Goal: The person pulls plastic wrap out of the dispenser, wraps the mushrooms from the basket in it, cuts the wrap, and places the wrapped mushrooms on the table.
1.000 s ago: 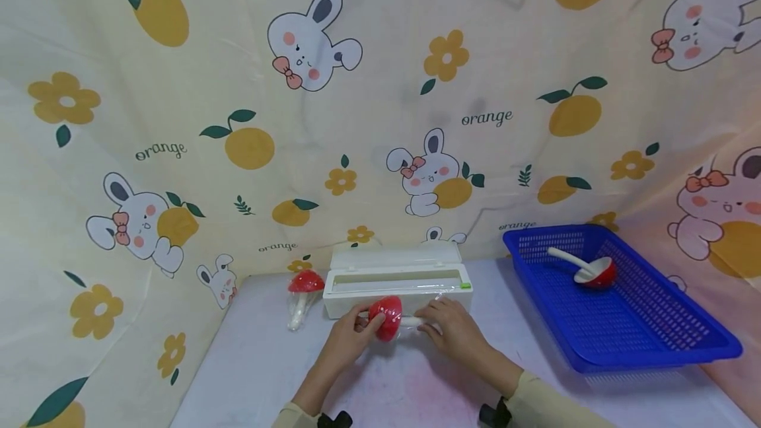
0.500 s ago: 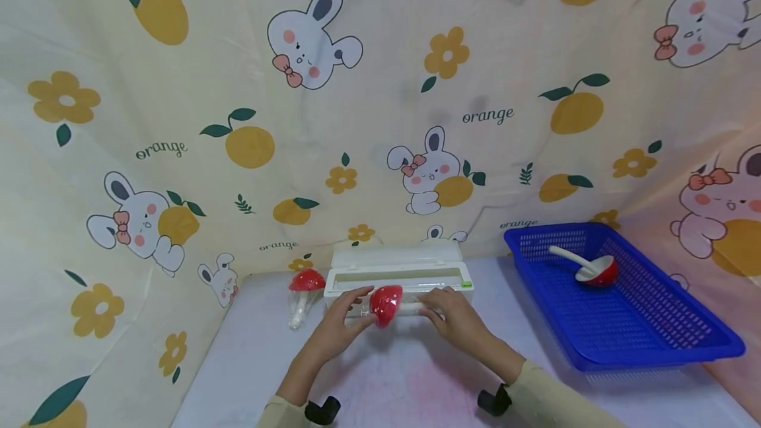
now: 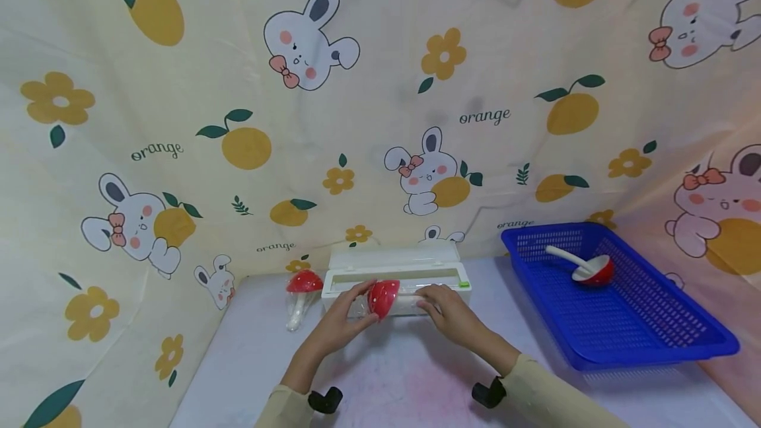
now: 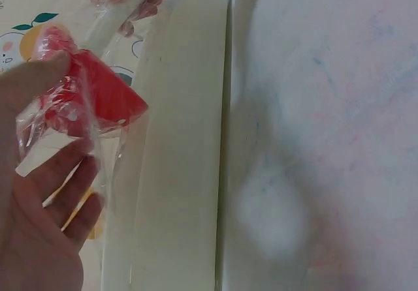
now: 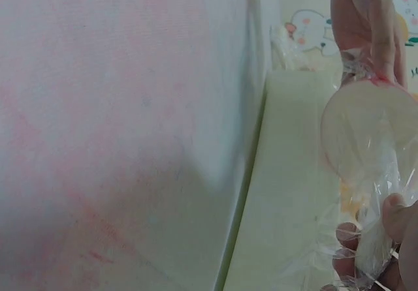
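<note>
Both hands hold a red, mushroom-shaped ladle (image 3: 383,298) with a white handle, wrapped in clear plastic film, at the front of a white film dispenser box (image 4: 186,141). My left hand (image 3: 335,327) is at the red bowl; in the left wrist view its thumb presses the film-covered bowl while the fingers curve below, in the loose film. My right hand (image 3: 450,314) grips the handle end through the film, thumb against fingertips. The right wrist view shows the pale inside of the bowl (image 5: 366,128) under the stretched film.
Left of the box lies a second wrapped red ladle (image 3: 304,281). A blue plastic basket (image 3: 648,356) stands at the right with another red and white ladle (image 3: 603,273) in it. The box's lid (image 3: 395,256) stands raised at the back, near the patterned cloth backdrop (image 3: 357,98).
Both hands have lifted the wrapped ladle slightly, away from me toward the box. The left hand has spread wider around the bowl, and the bowl has tilted a little.
</note>
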`<state>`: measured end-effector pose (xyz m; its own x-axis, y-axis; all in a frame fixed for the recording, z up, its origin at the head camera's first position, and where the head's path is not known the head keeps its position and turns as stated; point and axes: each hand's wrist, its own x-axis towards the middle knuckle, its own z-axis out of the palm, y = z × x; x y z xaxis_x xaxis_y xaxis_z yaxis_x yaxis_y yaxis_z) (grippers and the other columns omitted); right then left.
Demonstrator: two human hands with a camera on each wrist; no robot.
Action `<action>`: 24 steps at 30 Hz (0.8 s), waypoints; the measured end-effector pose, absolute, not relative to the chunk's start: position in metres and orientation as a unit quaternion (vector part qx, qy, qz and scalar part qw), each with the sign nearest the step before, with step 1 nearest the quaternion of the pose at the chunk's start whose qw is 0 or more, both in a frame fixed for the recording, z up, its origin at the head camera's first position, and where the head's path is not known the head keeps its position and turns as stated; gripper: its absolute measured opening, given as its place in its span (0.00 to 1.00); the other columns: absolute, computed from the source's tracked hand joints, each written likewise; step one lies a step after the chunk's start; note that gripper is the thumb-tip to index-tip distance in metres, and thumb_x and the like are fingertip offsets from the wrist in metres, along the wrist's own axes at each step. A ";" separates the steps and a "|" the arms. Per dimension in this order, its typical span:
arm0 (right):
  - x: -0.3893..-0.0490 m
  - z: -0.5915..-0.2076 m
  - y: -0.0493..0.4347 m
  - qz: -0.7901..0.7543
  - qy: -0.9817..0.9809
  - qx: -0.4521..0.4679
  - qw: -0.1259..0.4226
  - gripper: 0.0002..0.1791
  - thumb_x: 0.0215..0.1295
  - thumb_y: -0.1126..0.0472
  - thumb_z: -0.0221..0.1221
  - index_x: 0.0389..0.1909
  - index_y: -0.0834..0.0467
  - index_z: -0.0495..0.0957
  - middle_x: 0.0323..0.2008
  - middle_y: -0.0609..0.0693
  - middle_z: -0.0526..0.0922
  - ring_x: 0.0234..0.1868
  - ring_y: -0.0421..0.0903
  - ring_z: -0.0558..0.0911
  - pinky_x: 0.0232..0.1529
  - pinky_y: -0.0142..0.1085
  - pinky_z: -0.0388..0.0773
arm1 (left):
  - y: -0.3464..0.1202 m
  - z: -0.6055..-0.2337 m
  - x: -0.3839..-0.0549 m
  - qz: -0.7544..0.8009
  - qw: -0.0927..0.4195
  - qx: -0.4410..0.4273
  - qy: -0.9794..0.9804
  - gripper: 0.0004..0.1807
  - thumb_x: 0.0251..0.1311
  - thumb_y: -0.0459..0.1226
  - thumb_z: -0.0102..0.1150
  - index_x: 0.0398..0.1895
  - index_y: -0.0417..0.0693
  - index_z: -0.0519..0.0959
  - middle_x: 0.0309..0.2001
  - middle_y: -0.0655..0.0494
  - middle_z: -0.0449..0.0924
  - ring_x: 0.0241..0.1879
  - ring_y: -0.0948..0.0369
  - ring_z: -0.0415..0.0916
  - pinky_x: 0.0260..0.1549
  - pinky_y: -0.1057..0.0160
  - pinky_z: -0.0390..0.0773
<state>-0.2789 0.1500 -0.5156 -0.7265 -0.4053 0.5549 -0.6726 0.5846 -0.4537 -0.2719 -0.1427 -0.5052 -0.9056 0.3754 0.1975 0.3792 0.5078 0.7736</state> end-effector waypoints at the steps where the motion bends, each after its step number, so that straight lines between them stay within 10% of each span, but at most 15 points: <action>1: -0.279 -0.516 0.150 0.333 -0.867 0.311 0.202 0.08 0.76 0.63 0.65 0.51 0.60 0.85 0.46 0.50 0.89 0.48 0.49 0.84 0.51 0.47 0.82 | -0.142 -0.505 -0.272 -0.444 0.004 -0.218 -0.869 0.40 0.69 0.52 0.71 0.82 0.69 0.65 0.77 0.57 0.70 0.78 0.48 0.64 0.69 0.31 0.70; 13: -0.276 -0.510 0.149 0.338 -0.897 0.256 0.128 0.24 0.68 0.53 0.74 0.60 0.57 0.83 0.50 0.48 0.85 0.52 0.47 0.80 0.53 0.48 0.81 | -0.128 -0.505 -0.279 -0.454 0.019 -0.145 -0.879 0.39 0.64 0.59 0.71 0.78 0.72 0.69 0.76 0.52 0.72 0.76 0.42 0.65 0.61 0.28 0.77; 24: -0.279 -0.507 0.149 0.299 -0.896 0.242 0.222 0.21 0.60 0.66 0.78 0.50 0.56 0.81 0.47 0.51 0.87 0.51 0.50 0.85 0.53 0.49 0.85 | -0.124 -0.504 -0.283 -0.488 0.027 -0.133 -0.862 0.36 0.68 0.57 0.69 0.77 0.66 0.71 0.76 0.50 0.73 0.76 0.41 0.67 0.66 0.27 0.71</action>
<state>-0.2789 0.1495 -0.5070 -0.7836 -0.3011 0.5434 -0.5673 0.7034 -0.4283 -0.2834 -0.1240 -0.5042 -0.9630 0.2031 0.1769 0.2562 0.4880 0.8344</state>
